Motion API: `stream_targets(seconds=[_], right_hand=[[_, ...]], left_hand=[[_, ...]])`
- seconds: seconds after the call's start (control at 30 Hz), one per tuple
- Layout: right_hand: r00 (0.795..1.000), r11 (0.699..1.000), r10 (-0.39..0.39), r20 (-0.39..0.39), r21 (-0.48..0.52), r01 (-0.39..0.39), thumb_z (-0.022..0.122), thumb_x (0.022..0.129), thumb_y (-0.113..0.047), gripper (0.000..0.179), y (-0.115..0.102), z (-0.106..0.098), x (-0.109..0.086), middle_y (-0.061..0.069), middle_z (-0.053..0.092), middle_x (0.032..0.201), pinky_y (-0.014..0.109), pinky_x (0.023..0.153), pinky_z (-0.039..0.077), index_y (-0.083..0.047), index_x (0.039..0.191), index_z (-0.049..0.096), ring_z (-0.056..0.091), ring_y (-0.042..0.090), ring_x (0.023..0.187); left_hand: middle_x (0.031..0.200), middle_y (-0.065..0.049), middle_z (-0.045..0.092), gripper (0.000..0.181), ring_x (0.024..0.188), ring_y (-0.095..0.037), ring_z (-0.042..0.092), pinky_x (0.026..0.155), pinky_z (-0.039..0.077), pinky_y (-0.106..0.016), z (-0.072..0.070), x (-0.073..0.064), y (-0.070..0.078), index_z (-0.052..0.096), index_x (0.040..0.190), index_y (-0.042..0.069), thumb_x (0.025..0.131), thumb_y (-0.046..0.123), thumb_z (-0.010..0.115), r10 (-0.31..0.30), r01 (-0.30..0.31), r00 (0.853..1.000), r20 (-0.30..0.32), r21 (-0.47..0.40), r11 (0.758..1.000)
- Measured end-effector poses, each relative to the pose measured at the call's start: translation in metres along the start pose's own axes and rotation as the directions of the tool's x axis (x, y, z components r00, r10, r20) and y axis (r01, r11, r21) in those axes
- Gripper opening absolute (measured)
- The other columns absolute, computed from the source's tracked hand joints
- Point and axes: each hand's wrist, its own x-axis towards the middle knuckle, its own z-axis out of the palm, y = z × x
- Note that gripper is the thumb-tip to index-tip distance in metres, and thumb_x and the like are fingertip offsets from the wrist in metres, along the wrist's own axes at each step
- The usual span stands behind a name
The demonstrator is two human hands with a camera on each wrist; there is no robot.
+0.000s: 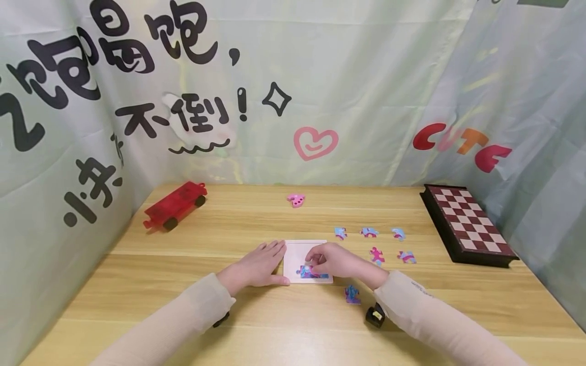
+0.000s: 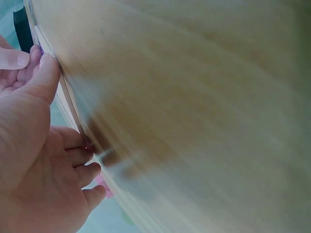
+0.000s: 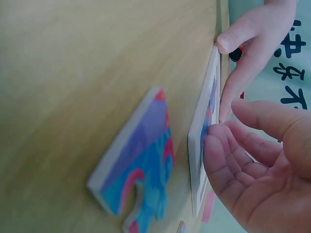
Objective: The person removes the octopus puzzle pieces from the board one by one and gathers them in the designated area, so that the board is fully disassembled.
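A white puzzle tray (image 1: 296, 250) lies on the table between my hands. Joined blue, pink and purple jigsaw pieces (image 1: 322, 276) sit along its near edge. My left hand (image 1: 260, 267) rests at the tray's left side, fingers spread and thumb by the near corner. My right hand (image 1: 339, 263) is over the tray, bent fingertips touching the joined pieces; in the right wrist view its thumb stands apart from the fingers, with nothing between them. A loose jigsaw piece (image 3: 146, 150), blue and purple with a straight edge, lies just outside the tray, nearer me.
Several loose jigsaw pieces (image 1: 369, 232) lie right of the tray, in two rough rows. A pink dotted piece (image 1: 296, 200) is farther back. At the back left stands a red toy wagon (image 1: 176, 206); a chessboard box (image 1: 471, 223) lies at the right. A printed curtain (image 1: 366, 76) hangs behind.
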Motion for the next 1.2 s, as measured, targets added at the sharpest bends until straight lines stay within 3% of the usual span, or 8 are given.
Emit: stream_targets(seconds=[0.47,1.2], right_hand=[[0.999,0.993,0.05,-0.012,-0.11,-0.051,0.068,0.081,-0.003,0.003,-0.004,0.004,0.003,-0.006,0.054,0.069,0.021,0.057,0.042,-0.004,0.082,0.066,0.046,0.008,0.062],[0.996,0.998,0.065,-0.053,0.012,-0.064,0.063,0.084,0.0,0.008,0.0032,0.0048,0.0024,-0.004,0.055,0.069,0.023,0.058,0.042,-0.007,0.079,0.062,0.047,0.01,0.062]], left_hand=[[0.15,-0.016,0.018,0.087,0.136,-0.028,0.016,0.109,0.013,-0.043,0.0037,0.0027,-0.0023,0.024,0.143,-0.004,0.086,0.058,0.049,-0.005,0.005,1.0,0.004,0.003,1.0],[0.149,-0.016,0.019,0.086,0.136,-0.029,0.017,0.109,0.014,-0.042,0.002,0.0031,-0.002,0.026,0.142,-0.004,0.087,0.056,0.05,-0.004,0.004,1.0,0.006,0.007,1.0]])
